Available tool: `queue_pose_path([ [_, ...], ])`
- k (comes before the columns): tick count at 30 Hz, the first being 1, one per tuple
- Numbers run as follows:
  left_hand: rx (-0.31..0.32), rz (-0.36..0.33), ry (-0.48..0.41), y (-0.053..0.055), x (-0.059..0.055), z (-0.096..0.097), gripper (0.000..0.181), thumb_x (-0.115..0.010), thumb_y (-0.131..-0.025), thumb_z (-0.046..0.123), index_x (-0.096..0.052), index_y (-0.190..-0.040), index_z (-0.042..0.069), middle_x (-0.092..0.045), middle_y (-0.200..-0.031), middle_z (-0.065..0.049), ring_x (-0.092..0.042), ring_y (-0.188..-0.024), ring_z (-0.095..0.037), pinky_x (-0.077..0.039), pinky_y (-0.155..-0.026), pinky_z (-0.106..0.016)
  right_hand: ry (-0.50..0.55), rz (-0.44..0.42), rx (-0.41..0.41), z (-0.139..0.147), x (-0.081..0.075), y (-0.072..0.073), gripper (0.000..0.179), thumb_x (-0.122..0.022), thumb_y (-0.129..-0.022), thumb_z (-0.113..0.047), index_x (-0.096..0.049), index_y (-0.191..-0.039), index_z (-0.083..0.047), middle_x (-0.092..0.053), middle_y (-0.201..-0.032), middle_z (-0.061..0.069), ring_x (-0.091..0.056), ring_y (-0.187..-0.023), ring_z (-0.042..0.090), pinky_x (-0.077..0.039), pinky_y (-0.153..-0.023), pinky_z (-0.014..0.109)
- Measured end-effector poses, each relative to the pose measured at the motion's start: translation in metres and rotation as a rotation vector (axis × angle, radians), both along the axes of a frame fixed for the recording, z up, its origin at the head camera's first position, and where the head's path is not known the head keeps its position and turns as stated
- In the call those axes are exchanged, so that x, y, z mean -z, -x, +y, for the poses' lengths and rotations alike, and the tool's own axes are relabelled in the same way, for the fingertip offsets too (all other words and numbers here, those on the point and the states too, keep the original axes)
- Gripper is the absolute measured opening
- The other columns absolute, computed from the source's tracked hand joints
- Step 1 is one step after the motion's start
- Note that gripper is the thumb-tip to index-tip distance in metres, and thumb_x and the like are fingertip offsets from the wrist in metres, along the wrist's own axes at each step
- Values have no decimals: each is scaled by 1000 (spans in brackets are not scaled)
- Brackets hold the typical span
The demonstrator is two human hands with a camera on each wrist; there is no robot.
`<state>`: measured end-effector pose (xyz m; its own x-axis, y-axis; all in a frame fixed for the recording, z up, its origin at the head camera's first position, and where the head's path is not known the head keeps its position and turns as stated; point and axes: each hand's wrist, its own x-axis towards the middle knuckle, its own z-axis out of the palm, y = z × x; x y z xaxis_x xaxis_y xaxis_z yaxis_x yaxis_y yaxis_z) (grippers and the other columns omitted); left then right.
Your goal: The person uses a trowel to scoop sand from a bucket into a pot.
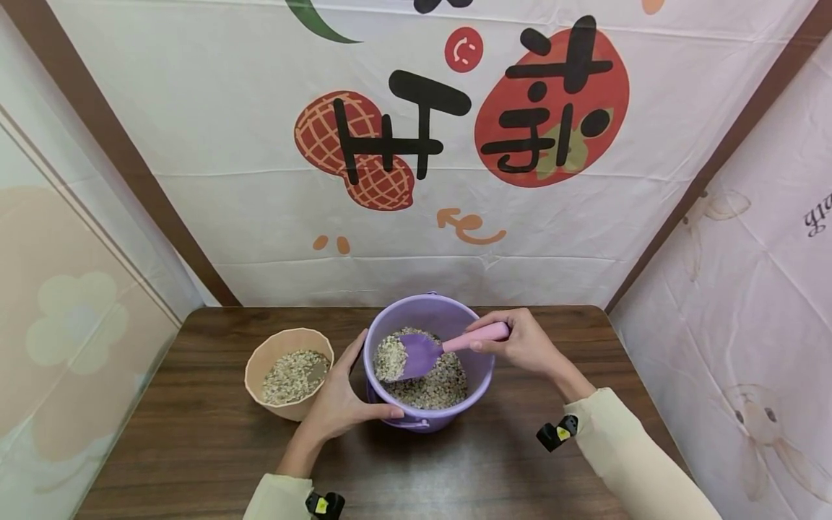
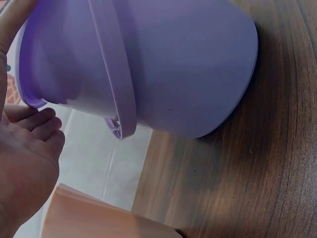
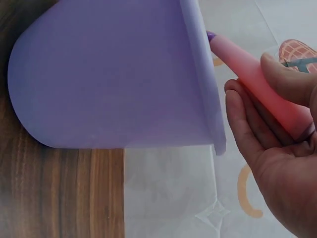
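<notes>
A purple bucket [image 1: 477, 386] with grain-like flakes [image 1: 432, 390] inside stands on the table. My right hand [image 1: 523, 343] grips the pink handle of a toy shovel [image 1: 422, 356], thumb on one side and fingers on the other in the right wrist view. Pale flakes lie on the shovel's purple blade, inside the bucket above the heap. Spread along the bucket's left side, my left hand [image 1: 338, 404] rests against the rim, with the thumb lying at the near edge. Its fingertips touch the rim in the left wrist view.
Left of the bucket stands a peach bowl [image 1: 256, 365] holding similar flakes, close beside my left hand. The bucket's carrying handle [image 2: 111, 54] hangs down its side. Behind the brown wooden table [image 1: 195, 404] hangs a printed cloth [image 1: 552, 267]; more cloth flanks both sides.
</notes>
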<state>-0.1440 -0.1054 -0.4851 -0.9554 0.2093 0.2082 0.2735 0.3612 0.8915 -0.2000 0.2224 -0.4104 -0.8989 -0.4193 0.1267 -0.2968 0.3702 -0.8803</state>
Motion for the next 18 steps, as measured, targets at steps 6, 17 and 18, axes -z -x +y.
queue_pose_path([
  [6, 1, -6, -2, 0, -1, 0, 137, -103, -50, 39, -27, -161, 10, -35, -161, -8, -29, -147, -30, -22, -119, -58, 72, 20, 70, 9, 3, -10, 22, -85, -84, -11, -79, -105, -9, -77, -97, 6, -69, -79, 17, -57, -65, 27],
  [17, 3, -7, -14, 0, 0, 0, 137, -103, -51, 39, -27, -162, 14, -35, -161, -8, -29, -148, -30, -21, -120, -57, 183, 63, 212, 19, 3, -31, 27, -84, -84, -7, -76, -109, 0, -76, -99, 12, -68, -77, 14, -58, -62, 25],
  [18, 4, -7, -15, 0, 0, 0, 137, -103, -51, 39, -27, -162, 14, -35, -161, -8, -29, -148, -30, -21, -120, -57, 191, 64, 221, 20, 4, -32, 27, -83, -84, -7, -76, -109, 0, -76, -99, 12, -67, -76, 13, -57, -61, 25],
])
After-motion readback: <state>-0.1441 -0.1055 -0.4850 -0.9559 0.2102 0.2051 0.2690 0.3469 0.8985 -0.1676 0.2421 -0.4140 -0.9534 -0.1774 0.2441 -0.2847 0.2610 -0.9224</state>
